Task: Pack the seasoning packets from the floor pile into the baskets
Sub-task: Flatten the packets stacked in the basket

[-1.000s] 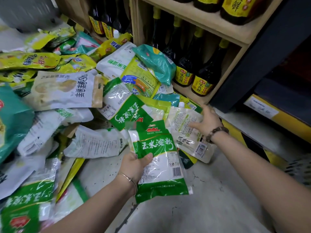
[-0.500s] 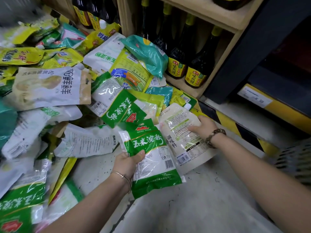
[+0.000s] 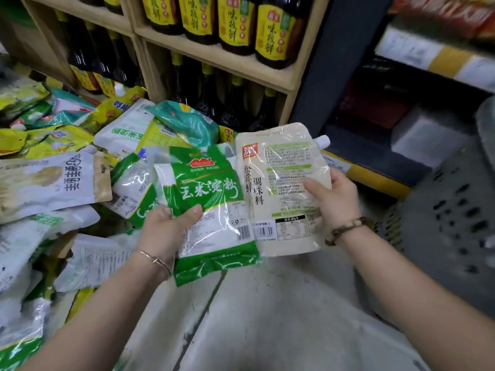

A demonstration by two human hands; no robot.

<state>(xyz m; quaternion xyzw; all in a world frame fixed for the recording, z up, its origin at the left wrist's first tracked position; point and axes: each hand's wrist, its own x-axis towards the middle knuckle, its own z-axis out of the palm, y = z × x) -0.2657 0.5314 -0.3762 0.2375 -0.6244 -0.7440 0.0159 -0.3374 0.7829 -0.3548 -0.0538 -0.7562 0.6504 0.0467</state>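
Observation:
My left hand (image 3: 167, 227) grips a green and white starch packet (image 3: 211, 207) by its lower left side, thumb on the front. My right hand (image 3: 333, 199) holds a cream spouted seasoning pouch (image 3: 281, 183) by its right edge, thumb across the front. Both packets are lifted off the floor, side by side, in front of me. The floor pile of packets (image 3: 53, 178) spreads over the left of the view. A dark perforated basket (image 3: 450, 218) stands at the right, blurred.
A wooden shelf (image 3: 222, 60) with dark sauce bottles (image 3: 273, 30) rises behind the pile. A dark shelf post (image 3: 332, 57) stands right of it, with yellow-striped shelving (image 3: 375, 178) behind. Bare concrete floor (image 3: 267, 317) lies below my arms.
My right hand has lifted the cream pouch out of the pile and turned it upright. My left hand has raised the green packet beside it. The view has swung up and right.

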